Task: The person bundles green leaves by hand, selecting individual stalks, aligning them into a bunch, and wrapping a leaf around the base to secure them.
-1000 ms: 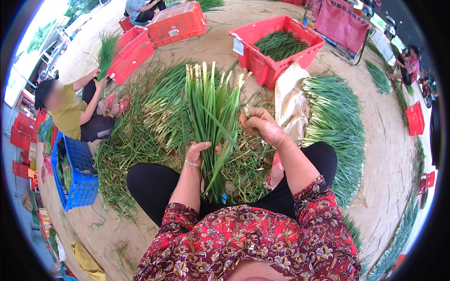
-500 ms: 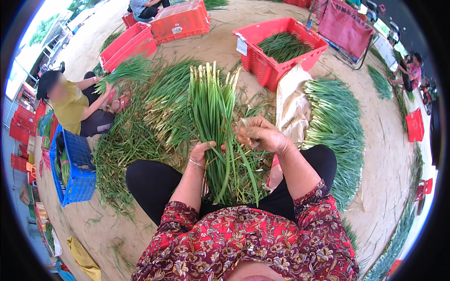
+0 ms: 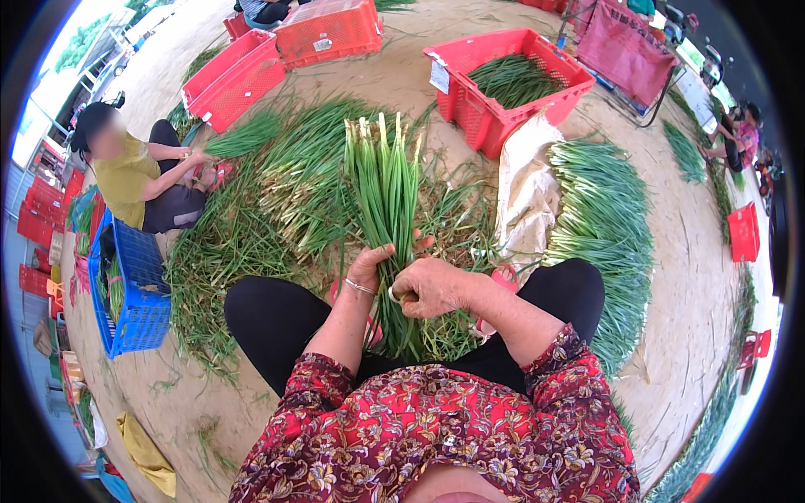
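Note:
My left hand (image 3: 369, 267) is wrapped round a bunch of chives (image 3: 381, 180), its fingertips showing on the far side. The pale cut stems stand up and away from me; the green leaves hang down between my knees. My right hand (image 3: 432, 287) is closed against the front of the leaves, just below the left hand. A pale band shows at its fingers, and what the fist holds is hidden. Beyond the bunch lies a loose heap of untrimmed chives (image 3: 306, 189). To my right is a long row of laid-out chives (image 3: 599, 243).
A white sack (image 3: 527, 189) lies beside the row. Ahead stands a red crate (image 3: 478, 121) with chives in it. At the left are a blue basket (image 3: 138, 314) and a seated co-worker (image 3: 126, 176) holding chives. Loose leaves (image 3: 205, 310) litter the ground.
My right hand has come down and left from beside the bunch to its leaves. Loose leaves that hung at the right are gathered in. The co-worker's chives have lowered.

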`<state>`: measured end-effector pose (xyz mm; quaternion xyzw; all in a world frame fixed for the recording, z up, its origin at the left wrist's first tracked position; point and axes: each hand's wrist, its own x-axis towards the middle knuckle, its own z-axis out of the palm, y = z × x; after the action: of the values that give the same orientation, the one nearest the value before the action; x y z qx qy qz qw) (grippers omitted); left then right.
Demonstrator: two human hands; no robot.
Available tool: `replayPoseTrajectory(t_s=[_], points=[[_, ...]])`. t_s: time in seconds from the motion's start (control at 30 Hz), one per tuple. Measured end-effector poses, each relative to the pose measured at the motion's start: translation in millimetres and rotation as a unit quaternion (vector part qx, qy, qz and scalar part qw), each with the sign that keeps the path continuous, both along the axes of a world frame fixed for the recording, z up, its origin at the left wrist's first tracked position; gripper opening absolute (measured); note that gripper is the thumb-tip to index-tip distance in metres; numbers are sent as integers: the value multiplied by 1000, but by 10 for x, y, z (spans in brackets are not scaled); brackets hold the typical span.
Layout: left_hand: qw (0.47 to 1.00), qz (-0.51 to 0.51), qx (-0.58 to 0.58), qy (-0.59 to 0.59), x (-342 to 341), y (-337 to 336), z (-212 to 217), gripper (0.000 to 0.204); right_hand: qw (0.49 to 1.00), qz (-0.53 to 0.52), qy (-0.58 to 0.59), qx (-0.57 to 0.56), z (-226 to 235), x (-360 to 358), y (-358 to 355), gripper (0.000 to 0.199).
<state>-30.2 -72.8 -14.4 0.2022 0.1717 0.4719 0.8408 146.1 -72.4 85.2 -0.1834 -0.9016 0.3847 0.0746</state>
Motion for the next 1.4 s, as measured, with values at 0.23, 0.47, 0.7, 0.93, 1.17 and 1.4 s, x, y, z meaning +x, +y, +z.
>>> replayPoseTrajectory(t_s=[0.23, 0.47, 0.7, 0.93, 1.17, 1.4], points=[[995, 52, -34, -76, -261, 37, -191, 55, 949, 133, 77, -276, 554, 185, -77, 23], [994, 57, -25, -90, -238, -6, 33, 49, 817, 44, 396, -417, 751, 766, 258, 21], [992, -55, 115, -9, -200, 42, 101, 46, 959, -272, -28, -73, 52, 637, 682, 50], [967, -138, 193, 96, -152, 3, 278, 52, 743, -483, 350, -304, 407, 708, 951, 51], [975, -39, 93, 197, -3, -112, 410, 56, 763, -468, 364, -257, 124, 920, 1065, 5], [973, 23, 74, 217, -73, -50, 128, 42, 655, -433, 538, -306, 344, 1069, 994, 8]])
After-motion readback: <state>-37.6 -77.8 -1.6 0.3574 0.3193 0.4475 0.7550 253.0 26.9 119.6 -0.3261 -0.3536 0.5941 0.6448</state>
